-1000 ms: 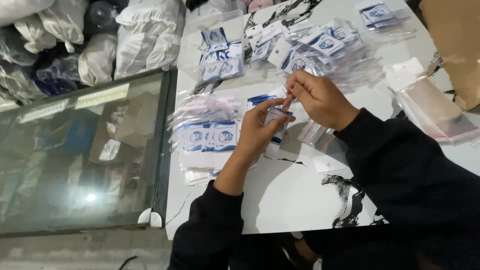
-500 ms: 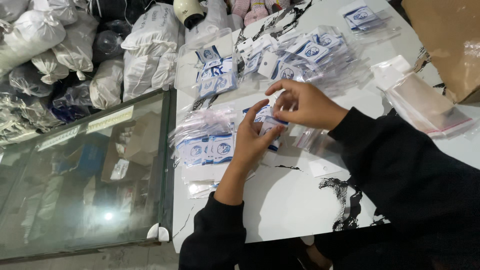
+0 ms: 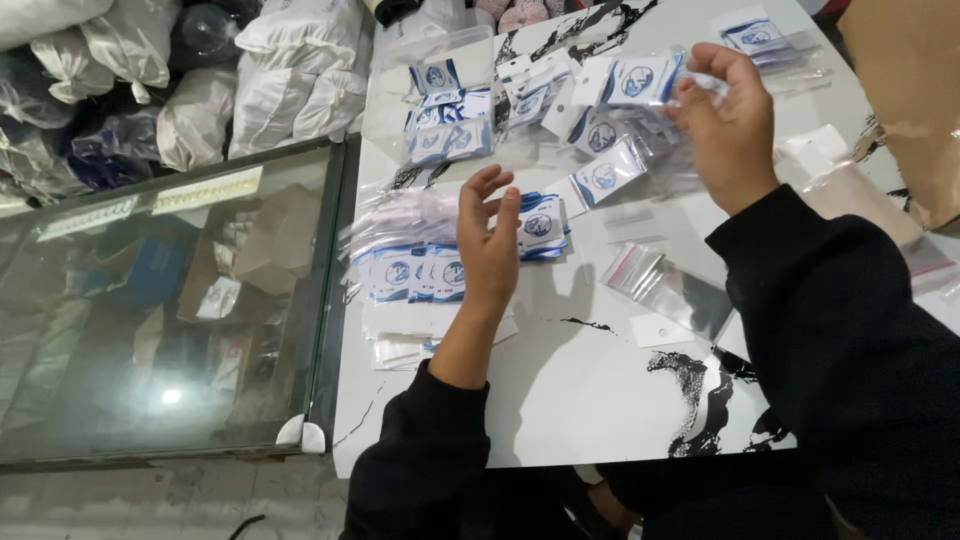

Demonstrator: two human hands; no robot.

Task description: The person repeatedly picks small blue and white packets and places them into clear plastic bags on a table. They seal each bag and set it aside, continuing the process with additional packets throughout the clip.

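My left hand (image 3: 488,240) hovers open, fingers apart, above a small stack of packets with white-and-blue cards (image 3: 541,226) on the white marbled table (image 3: 600,390). My right hand (image 3: 728,125) is raised at the far side, pinching a clear plastic packet (image 3: 655,80) with a white-and-blue card over a loose heap of similar packets (image 3: 600,135). A fanned row of filled packets (image 3: 410,270) lies just left of my left hand.
Empty clear zip bags (image 3: 665,285) and a white card (image 3: 660,330) lie near the middle. More packets (image 3: 445,120) sit further back. A glass display case (image 3: 160,300) stands left, stuffed white bags (image 3: 290,90) behind it. A brown cardboard box (image 3: 915,100) is at right.
My hands have come apart: the right one went up and away to the far heap and holds a packet, the left one stayed low and opened. The camera view shifted slightly.
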